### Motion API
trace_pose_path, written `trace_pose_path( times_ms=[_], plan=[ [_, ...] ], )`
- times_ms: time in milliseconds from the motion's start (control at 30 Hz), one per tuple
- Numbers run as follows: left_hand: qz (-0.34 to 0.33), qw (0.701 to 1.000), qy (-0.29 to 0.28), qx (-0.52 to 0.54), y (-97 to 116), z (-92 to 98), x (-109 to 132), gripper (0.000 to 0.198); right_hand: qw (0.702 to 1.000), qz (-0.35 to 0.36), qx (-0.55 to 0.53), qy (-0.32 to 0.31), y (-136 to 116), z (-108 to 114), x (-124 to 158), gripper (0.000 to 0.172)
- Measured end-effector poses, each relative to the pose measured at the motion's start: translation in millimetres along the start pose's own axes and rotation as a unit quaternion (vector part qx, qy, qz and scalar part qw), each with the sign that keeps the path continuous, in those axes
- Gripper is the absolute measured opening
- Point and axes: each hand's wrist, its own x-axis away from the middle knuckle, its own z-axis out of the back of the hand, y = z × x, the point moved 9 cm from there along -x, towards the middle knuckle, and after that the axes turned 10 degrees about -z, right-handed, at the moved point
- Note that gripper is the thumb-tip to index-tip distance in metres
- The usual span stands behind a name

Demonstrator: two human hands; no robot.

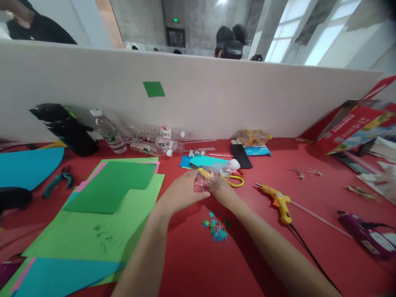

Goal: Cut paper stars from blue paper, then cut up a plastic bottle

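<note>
A clear plastic bottle [201,184] with a white cap lies between my two hands over the red tabletop, its capped end pointing away to the right. My left hand [185,190] is closed on the near left side of the bottle. On its right side, my right hand [223,190] is closed too, fingertips partly hidden by the plastic. Scissors with yellow handles [237,181] lie just behind my right hand, their blades hidden, and a red handle loop shows beside them. Nearer to me sits a small pile of colored paper stars [215,229].
Green paper sheets [136,222] cover the left side, with pliers [58,181] beyond. A yellow glue gun [280,204] with its cord lies to the right. Plastic bottles [111,134], a black flask [66,130] and a black phone [241,156] line the white partition [198,95].
</note>
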Motion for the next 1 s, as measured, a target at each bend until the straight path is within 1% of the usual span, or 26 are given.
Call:
trace_pose_path(
  times_ms=[67, 167, 267, 333, 433, 533, 667, 733, 800, 867, 933, 967, 1000],
  plan=[
    [0.021, 1.000, 0.002, 0.001, 1, 6.7, 3, 0.060, 1.000, 0.000, 0.012, -0.003, 4, -4, 5, 0.039],
    [0.050, 0.998, 0.021, -0.015, -4, 16.8, 9, 0.056, 0.999, -0.008, 0.038, -0.007, 12, -5, 15, 0.029],
    [0.036, 0.999, 0.022, -0.032, -11, 17.5, 15, 0.054, 0.998, -0.022, 0.059, -0.007, 18, -1, 20, 0.016],
    [0.021, 0.999, 0.010, -0.038, -18, 12.8, 21, 0.050, 0.997, -0.031, 0.064, -0.005, 21, 1, 21, 0.016],
    [0.021, 0.999, -0.006, -0.045, -32, 3.0, 30, 0.047, 0.997, -0.045, 0.061, -0.001, 24, 1, 21, 0.024],
    [-0.012, 0.997, -0.019, -0.079, -38, -10.9, 38, 0.044, 0.997, -0.066, 0.045, 0.010, 33, 1, 23, 0.027],
    [-0.032, 0.988, -0.044, -0.143, -43, -35.2, 40, 0.053, 0.995, -0.089, 0.012, 0.038, 48, 11, 35, 0.025],
    [-0.025, 0.983, -0.053, -0.176, -41, -42.1, 35, 0.060, 0.994, -0.097, -0.006, 0.054, 53, 20, 45, 0.022],
    [-0.021, 0.981, -0.056, -0.186, -32, -40.6, 30, 0.066, 0.992, -0.102, -0.025, 0.070, 56, 29, 54, 0.025],
    [-0.034, 0.986, -0.047, -0.157, -11, -28.2, 29, 0.068, 0.990, -0.103, -0.044, 0.089, 56, 37, 63, 0.028],
    [-0.046, 0.995, -0.007, -0.092, 15, -3.0, 36, 0.059, 0.986, -0.103, -0.062, 0.112, 54, 45, 71, 0.028],
    [-0.057, 0.997, 0.000, -0.042, 29, 8.3, 44, 0.051, 0.984, -0.103, -0.071, 0.124, 53, 49, 74, 0.028],
    [-0.084, 0.996, -0.006, 0.006, 44, 17.0, 54, 0.041, 0.982, -0.103, -0.078, 0.136, 53, 53, 76, 0.027]
  ],
)
